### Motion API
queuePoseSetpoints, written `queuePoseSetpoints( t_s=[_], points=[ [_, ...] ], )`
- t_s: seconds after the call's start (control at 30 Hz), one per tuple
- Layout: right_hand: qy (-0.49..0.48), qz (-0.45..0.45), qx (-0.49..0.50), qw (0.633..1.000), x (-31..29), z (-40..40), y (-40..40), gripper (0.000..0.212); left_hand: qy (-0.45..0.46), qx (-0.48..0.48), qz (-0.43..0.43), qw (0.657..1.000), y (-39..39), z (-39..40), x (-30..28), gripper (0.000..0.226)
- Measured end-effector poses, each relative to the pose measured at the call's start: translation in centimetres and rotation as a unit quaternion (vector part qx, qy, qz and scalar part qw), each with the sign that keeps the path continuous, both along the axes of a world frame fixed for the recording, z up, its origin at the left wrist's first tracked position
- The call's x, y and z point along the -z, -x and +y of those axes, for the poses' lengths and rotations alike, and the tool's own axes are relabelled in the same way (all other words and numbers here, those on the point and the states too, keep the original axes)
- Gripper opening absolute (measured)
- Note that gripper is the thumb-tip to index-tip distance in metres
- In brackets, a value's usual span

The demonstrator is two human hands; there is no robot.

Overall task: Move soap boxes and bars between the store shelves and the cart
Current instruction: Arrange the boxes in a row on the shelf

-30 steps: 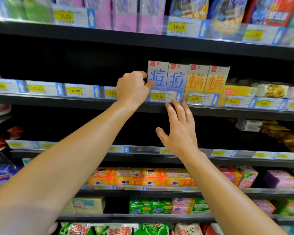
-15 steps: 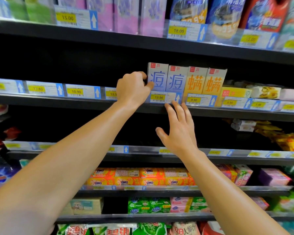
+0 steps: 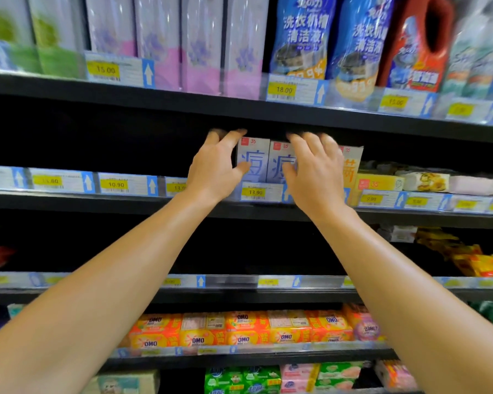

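Head view shows both hands, left hand (image 3: 214, 169) and right hand (image 3: 315, 173), spread open around two blue soap boxes (image 3: 266, 163) on the shelf (image 3: 97, 199), holding nothing, and a bump might tip them over.

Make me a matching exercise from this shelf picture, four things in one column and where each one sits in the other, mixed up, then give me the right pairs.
Things
1. blue-lettered soap boxes
2. orange OMO soap bars
3. blue detergent pouches
4. green soap packs

Places
A. top shelf, right of the pink boxes
B. bottom of the picture, lowest shelf in view
C. between the left hand and right hand
D. shelf just above the green packs

Pairs: 1-C, 2-D, 3-A, 4-B
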State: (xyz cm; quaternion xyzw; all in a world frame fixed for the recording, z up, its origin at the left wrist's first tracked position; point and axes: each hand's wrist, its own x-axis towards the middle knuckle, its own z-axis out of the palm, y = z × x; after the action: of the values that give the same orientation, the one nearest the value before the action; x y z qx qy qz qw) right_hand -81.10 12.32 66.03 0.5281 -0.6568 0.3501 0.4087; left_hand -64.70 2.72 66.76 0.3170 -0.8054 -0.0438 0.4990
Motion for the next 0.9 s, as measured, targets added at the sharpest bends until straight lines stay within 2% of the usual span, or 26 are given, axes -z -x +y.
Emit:
queuePoseSetpoints(
  t_s=[0.1,0.27,0.6,0.9],
  points=[
    [-0.029,0.020,0.010,0.999,-0.5,-0.7,-0.1,0.046,0.001,0.000,-0.005,1.000,0.1,-0.3,-0.1,0.059],
    [-0.114,-0.008,0.009,0.993,-2.1,-0.8,0.1,0.048,0.021,0.012,0.006,1.000,0.4,-0.8,0.0,0.058],
    [-0.125,-0.037,-0.082,0.988,-3.1,-0.3,1.0,0.046,0.016,0.030,0.020,0.999,0.3,-1.0,-0.1,0.057],
    [-0.137,-0.035,-0.092,0.986,-3.5,0.0,1.1,0.046,0.013,0.031,0.023,0.999,0.3,-0.8,-0.1,0.058]
  ],
)
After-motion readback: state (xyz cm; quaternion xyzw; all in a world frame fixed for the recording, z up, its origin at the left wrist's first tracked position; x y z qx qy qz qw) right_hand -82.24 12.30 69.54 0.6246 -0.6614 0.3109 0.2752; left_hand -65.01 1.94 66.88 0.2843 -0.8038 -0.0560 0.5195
